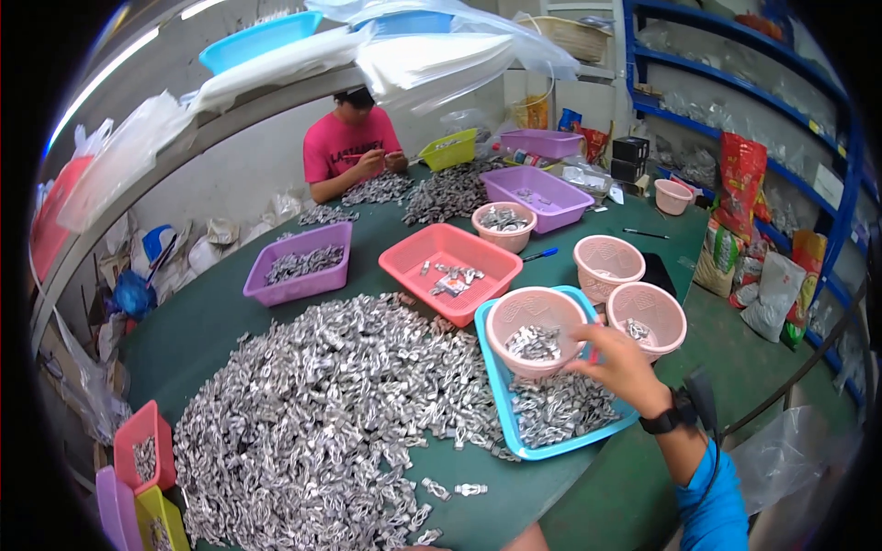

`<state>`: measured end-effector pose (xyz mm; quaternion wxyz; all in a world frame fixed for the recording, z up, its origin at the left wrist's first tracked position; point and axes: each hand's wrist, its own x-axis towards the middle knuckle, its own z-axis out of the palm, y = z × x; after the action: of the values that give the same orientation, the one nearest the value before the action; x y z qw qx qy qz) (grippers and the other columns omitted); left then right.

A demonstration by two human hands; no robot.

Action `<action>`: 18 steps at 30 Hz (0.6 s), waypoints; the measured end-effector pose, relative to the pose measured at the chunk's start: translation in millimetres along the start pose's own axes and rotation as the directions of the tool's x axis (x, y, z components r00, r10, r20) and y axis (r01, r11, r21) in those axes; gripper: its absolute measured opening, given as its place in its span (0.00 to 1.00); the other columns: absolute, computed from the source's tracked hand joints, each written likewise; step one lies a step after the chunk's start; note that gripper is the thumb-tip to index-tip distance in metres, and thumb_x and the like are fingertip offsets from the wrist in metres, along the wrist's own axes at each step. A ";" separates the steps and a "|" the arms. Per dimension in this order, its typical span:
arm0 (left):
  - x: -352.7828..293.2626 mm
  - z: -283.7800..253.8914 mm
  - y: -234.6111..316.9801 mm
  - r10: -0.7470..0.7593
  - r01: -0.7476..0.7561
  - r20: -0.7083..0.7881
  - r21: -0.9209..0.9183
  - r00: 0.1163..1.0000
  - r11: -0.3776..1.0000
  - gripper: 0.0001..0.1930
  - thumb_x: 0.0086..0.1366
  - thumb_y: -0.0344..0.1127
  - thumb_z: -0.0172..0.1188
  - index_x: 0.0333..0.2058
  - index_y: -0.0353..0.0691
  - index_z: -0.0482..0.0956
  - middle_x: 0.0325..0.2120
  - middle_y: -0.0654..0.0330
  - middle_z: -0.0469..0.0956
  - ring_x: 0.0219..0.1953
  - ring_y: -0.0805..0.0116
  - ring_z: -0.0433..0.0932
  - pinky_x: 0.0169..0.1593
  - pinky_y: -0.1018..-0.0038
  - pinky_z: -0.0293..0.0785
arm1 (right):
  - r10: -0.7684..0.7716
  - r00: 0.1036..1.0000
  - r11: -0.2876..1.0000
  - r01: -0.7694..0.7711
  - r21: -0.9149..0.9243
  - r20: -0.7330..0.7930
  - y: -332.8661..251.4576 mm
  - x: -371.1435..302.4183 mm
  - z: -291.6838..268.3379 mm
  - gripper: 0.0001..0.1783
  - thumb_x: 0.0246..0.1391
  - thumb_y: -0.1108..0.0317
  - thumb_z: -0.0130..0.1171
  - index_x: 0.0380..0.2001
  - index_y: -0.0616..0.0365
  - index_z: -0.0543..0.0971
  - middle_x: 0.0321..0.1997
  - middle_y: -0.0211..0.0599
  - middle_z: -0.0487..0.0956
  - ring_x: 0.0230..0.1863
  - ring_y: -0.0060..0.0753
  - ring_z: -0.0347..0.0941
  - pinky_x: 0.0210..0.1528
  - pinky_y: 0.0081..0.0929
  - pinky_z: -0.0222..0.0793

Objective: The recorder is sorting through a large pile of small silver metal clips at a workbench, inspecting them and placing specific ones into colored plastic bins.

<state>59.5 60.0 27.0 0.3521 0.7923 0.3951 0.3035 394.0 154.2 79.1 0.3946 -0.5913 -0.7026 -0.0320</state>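
My right hand (614, 363) grips the right rim of a round pink plastic basket (516, 315), fingers and thumb closed at its edge. Small silvery metal parts (536, 343) lie in the bottom of this basket. It is over the far left part of a blue tray (522, 448), which holds more of the same metal parts (560, 409). Slivers of skin show at the lower edge, perhaps my left hand (424, 548); its fingers are hidden. Left of the tray spreads a large heap of metal parts (322, 413) on the green table.
Two pink baskets (609, 257) (654, 312) stand beyond and right of the tray. A coral tray (450, 262) and a purple tray (299, 262) sit behind the heap. Across the table, a person in a pink shirt (344, 147) handles something small. Blue shelves (735, 78) rise at right.
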 end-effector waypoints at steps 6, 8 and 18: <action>49.0 12.5 30.3 0.054 -0.054 -0.004 0.013 0.999 0.998 0.05 0.47 0.26 0.50 0.25 0.34 0.71 0.22 0.53 0.70 0.26 0.57 0.68 0.31 0.73 0.63 | -0.235 0.860 0.949 0.304 -0.086 0.453 46.8 25.9 38.8 0.12 0.32 0.63 0.54 0.22 0.57 0.69 0.15 0.40 0.70 0.23 0.45 0.67 0.30 0.35 0.61; 65.2 19.0 40.5 0.152 -0.152 -0.017 0.012 0.988 0.988 0.05 0.47 0.26 0.50 0.26 0.34 0.71 0.23 0.53 0.70 0.27 0.57 0.68 0.31 0.72 0.63 | -0.261 0.812 0.931 0.355 -0.087 0.522 39.4 26.4 43.5 0.07 0.35 0.66 0.50 0.18 0.57 0.66 0.13 0.41 0.68 0.18 0.46 0.66 0.22 0.37 0.62; 214.2 106.7 29.1 0.573 -0.683 0.513 0.035 0.639 0.730 0.11 0.44 0.33 0.49 0.31 0.44 0.70 0.41 0.60 0.62 0.48 0.63 0.57 0.47 0.61 0.53 | -0.290 0.871 0.922 0.366 -0.129 0.397 3.0 6.3 -106.0 0.05 0.30 0.74 0.52 0.17 0.58 0.68 0.14 0.38 0.66 0.20 0.40 0.66 0.22 0.31 0.61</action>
<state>260.4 193.2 33.1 0.2158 0.9629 0.0272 0.1597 451.4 105.9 154.4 0.1822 -0.4947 -0.8478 -0.0573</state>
